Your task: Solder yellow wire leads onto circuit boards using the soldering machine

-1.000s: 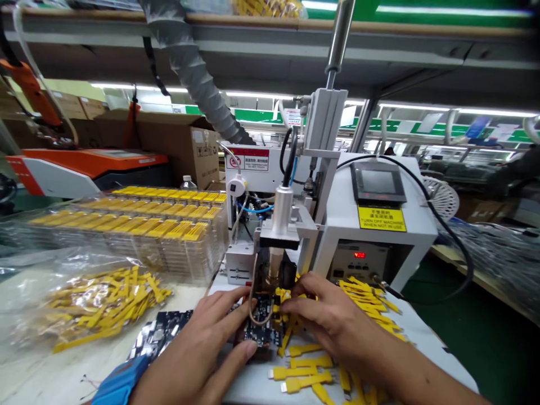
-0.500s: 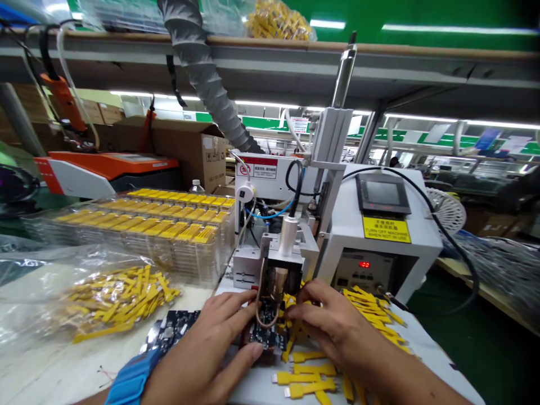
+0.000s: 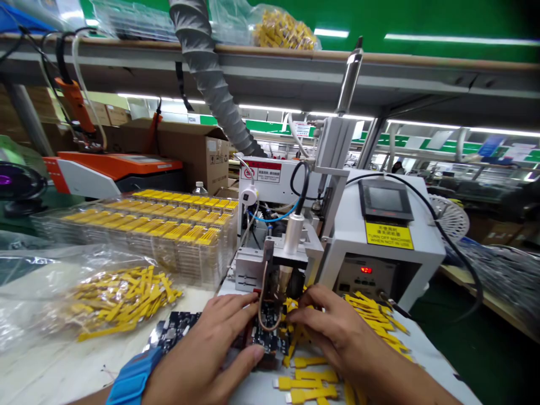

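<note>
A black circuit board (image 3: pixel 266 339) sits on a small fixture under the soldering head (image 3: pixel 283 284) of a bench machine. My left hand (image 3: pixel 221 334) is closed along its left side, with the thumb at the board's front left edge; the fingertips are partly hidden behind the fixture. From the other side my right hand (image 3: pixel 333 318) pinches a yellow flat cable piece (image 3: pixel 291 306) against the board's right edge, close to the soldering head. Several loose yellow cable pieces (image 3: pixel 310 388) lie below and beside my right hand. More black boards (image 3: pixel 172 329) rest left of my left wrist.
A plastic bag of yellow cables (image 3: pixel 126 298) lies at the left, before stacked clear trays (image 3: pixel 211 253). Behind my right hand stands the machine's control box (image 3: pixel 396 270) with a lit red display. A grey duct (image 3: pixel 211 73) hangs from above; a shelf (image 3: pixel 270 62) crosses overhead.
The whole view has shifted slightly, so things appear a little lower and further right. Both hands keep nearly the same hold at the board.
</note>
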{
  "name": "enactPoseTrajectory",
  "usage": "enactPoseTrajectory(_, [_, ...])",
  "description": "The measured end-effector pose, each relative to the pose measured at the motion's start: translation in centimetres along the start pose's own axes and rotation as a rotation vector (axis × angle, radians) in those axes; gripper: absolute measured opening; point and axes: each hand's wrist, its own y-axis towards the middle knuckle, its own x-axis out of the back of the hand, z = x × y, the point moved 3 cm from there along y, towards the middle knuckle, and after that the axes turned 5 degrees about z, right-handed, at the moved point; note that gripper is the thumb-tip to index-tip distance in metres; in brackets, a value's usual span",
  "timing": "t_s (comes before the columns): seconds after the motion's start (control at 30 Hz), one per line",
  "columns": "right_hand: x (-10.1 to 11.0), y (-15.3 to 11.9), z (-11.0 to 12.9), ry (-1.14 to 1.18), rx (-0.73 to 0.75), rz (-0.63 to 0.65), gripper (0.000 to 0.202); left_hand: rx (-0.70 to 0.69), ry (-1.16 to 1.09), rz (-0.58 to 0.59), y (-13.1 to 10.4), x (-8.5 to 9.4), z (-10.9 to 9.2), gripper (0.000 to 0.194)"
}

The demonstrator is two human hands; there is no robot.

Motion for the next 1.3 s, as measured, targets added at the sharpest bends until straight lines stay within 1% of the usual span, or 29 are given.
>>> enactPoseTrajectory(0.23, [0.00,-0.02,0.04,-0.011,0.025,-0.067,0.033,-0.008,-0.001,-0.013,0.00,0.09,0.00,0.046])
enactPoseTrajectory(0.33, [0.13,-0.02,0.22,-0.023,0.025,-0.087,0.033,-0.010,0.003,0.003,0.07,0.04,0.10,0.045])
enactPoseTrajectory(0.47, [0.19,-0.12,0.30,-0.020,-0.014,-0.043,0.035,-0.005,0.001,0.027,0.10,-0.08,0.13,0.043])
enactPoseTrajectory(0.57, [0.09,-0.23,0.21,-0.017,-0.031,-0.035,0.035,0.002,0.004,0.030,0.15,-0.13,0.05,0.044])
enactPoseTrajectory(0.7, [-0.23,-0.27,0.04,0.010,-0.043,-0.029,0.030,-0.020,0.033,-0.026,0.28,-0.07,-0.12,0.046])
enactPoseTrajectory(0.87, [-0.29,-0.24,-0.01,0.059,-0.064,-0.023,0.029,-0.075,0.104,-0.088,0.47,-0.16,-0.45,0.043])
enactPoseTrajectory(1.0, [-0.01,-0.20,0.08,0.084,-0.073,-0.029,0.029,-0.069,0.114,-0.087,0.49,-0.26,-0.45,0.044])
enactPoseTrajectory(1.17, [0.08,-0.19,0.14,0.101,-0.079,-0.012,0.028,-0.019,0.087,-0.056,0.55,-0.24,-0.25,0.045])
enactPoseTrajectory(1.3, [0.02,-0.14,-0.08,0.112,-0.103,-0.002,0.030,-0.023,0.061,-0.056,0.64,-0.14,-0.37,0.044])
